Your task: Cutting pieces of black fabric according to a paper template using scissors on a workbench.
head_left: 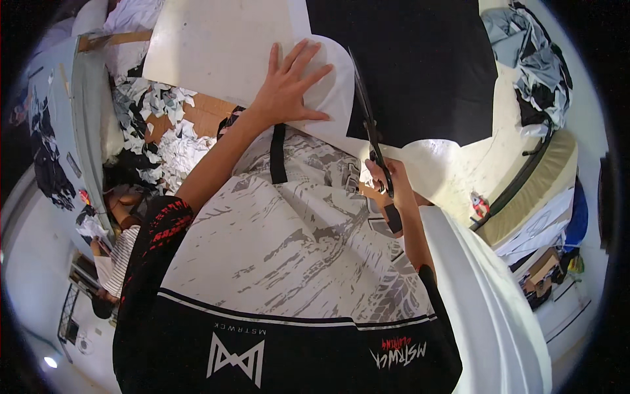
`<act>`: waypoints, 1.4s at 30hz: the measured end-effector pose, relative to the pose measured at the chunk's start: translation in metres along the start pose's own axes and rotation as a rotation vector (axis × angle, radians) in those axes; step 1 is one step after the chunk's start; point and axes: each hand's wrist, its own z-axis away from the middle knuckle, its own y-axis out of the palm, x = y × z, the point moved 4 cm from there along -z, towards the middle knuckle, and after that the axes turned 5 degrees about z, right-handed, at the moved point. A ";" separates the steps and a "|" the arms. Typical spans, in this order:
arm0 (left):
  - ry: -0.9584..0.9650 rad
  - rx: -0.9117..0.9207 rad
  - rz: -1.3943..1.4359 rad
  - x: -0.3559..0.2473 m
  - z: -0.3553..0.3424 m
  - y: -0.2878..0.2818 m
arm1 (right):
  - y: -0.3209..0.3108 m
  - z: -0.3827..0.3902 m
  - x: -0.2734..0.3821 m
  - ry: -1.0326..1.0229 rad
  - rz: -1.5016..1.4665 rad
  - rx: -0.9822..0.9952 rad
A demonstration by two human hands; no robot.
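My left hand lies flat with its fingers spread on a white sheet-like piece that has a rounded edge; whether it is paper or cloth I cannot tell. In my right hand is a large pair of dark scissors, gripped by the handles. The long blades point away from me, along the border between the white piece and a big black fabric piece. I cannot make out whether the blades are parted. Both pieces lie on a pale table.
White and grey scraps are heaped on the left, below the table. Another person is at the far left. Grey and black cloth is piled at the right. A small red and white object rests near the table's right edge.
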 end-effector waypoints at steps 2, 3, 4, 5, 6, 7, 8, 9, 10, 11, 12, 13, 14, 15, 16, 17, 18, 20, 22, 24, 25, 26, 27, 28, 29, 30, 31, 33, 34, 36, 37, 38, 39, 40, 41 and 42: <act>0.008 0.003 0.015 -0.002 0.004 -0.002 | -0.001 -0.004 0.004 0.038 0.049 0.015; -0.002 -0.007 0.004 -0.001 0.005 -0.005 | -0.003 -0.009 0.007 0.071 0.091 0.021; -0.011 0.009 0.007 -0.001 0.007 -0.007 | -0.004 -0.013 0.012 0.062 0.101 0.032; -0.019 0.025 0.010 -0.001 0.010 -0.008 | -0.004 -0.014 0.016 0.057 0.092 0.050; -0.024 0.015 0.004 -0.001 0.012 -0.010 | -0.003 -0.013 0.021 0.056 0.082 0.064; -0.028 0.025 0.009 -0.001 0.015 -0.012 | -0.003 -0.012 0.028 0.048 0.091 0.069; -0.033 0.033 0.014 0.001 0.016 -0.014 | -0.004 -0.011 0.034 0.087 0.156 0.060; -0.044 0.022 0.010 0.000 0.018 -0.018 | -0.005 -0.008 0.039 0.132 0.225 0.054; -0.049 0.034 0.012 -0.001 0.020 -0.021 | -0.005 -0.006 0.045 0.139 0.190 0.056; -0.054 0.044 0.015 -0.001 0.023 -0.025 | -0.008 -0.006 0.046 0.134 0.206 0.065; -0.070 0.029 0.011 -0.002 0.026 -0.027 | -0.012 -0.007 0.042 0.160 0.250 0.056; -0.067 0.034 0.007 -0.003 0.030 -0.028 | -0.016 -0.008 0.041 0.186 0.296 0.047; -0.066 0.039 0.005 -0.003 0.033 -0.029 | -0.021 -0.007 0.040 0.207 0.296 0.050; -0.084 0.021 0.000 -0.001 0.032 -0.035 | -0.026 -0.009 0.041 0.198 0.339 0.040; -0.075 0.037 0.022 0.001 0.032 -0.040 | -0.033 -0.011 0.043 0.190 0.327 0.056; -0.072 0.053 0.045 0.001 0.035 -0.041 | -0.035 -0.011 0.053 0.185 0.317 0.076; -0.096 0.037 0.042 0.002 0.037 -0.043 | -0.037 -0.013 0.064 0.182 0.352 0.092; -0.071 -0.008 0.081 0.002 0.043 -0.046 | -0.044 -0.015 0.084 0.164 0.451 0.114; -0.089 -0.030 0.077 0.002 0.045 -0.050 | -0.056 -0.021 0.091 0.120 0.565 0.157; -0.108 -0.049 0.074 0.003 0.047 -0.051 | -0.064 -0.027 0.099 0.110 0.539 0.215; -0.090 -0.079 0.064 0.004 0.047 -0.051 | -0.067 -0.030 0.104 0.103 0.493 0.261; -0.071 -0.107 0.054 0.005 0.048 -0.052 | -0.070 -0.035 0.106 0.113 0.491 0.287; -0.084 -0.115 0.051 0.007 0.049 -0.051 | -0.069 -0.040 0.110 0.113 0.503 0.298; -0.079 -0.105 0.044 0.008 0.050 -0.050 | -0.067 -0.046 0.114 0.096 0.538 0.308; -0.072 -0.095 0.037 0.008 0.051 -0.049 | -0.066 -0.050 0.118 0.079 0.571 0.319; -0.082 -0.099 0.037 0.010 0.051 -0.049 | -0.064 -0.054 0.121 0.081 0.578 0.326; -0.073 -0.104 0.038 0.010 0.051 -0.049 | -0.062 -0.057 0.126 0.067 0.570 0.331; -0.071 -0.111 0.041 0.011 0.051 -0.048 | -0.060 -0.062 0.134 0.058 0.567 0.341; -0.069 -0.129 0.047 0.011 0.050 -0.048 | -0.061 -0.065 0.138 0.069 0.611 0.340; -0.072 -0.150 0.056 0.011 0.050 -0.049 | -0.062 -0.069 0.144 0.084 0.660 0.343; -0.075 -0.137 0.052 0.012 0.050 -0.050 | -0.062 -0.070 0.147 0.106 0.651 0.353; -0.079 -0.125 0.049 0.012 0.050 -0.051 | -0.063 -0.071 0.149 0.127 0.643 0.362; -0.085 -0.129 0.049 0.012 0.049 -0.052 | -0.065 -0.072 0.152 0.129 0.649 0.366; -0.083 -0.130 0.060 0.012 0.049 -0.053 | -0.069 -0.073 0.156 0.132 0.735 0.350; -0.081 -0.131 0.071 0.012 0.049 -0.053 | -0.073 -0.074 0.160 0.135 0.820 0.334; -0.087 -0.135 0.071 0.012 0.049 -0.053 | -0.075 -0.076 0.164 0.135 0.827 0.338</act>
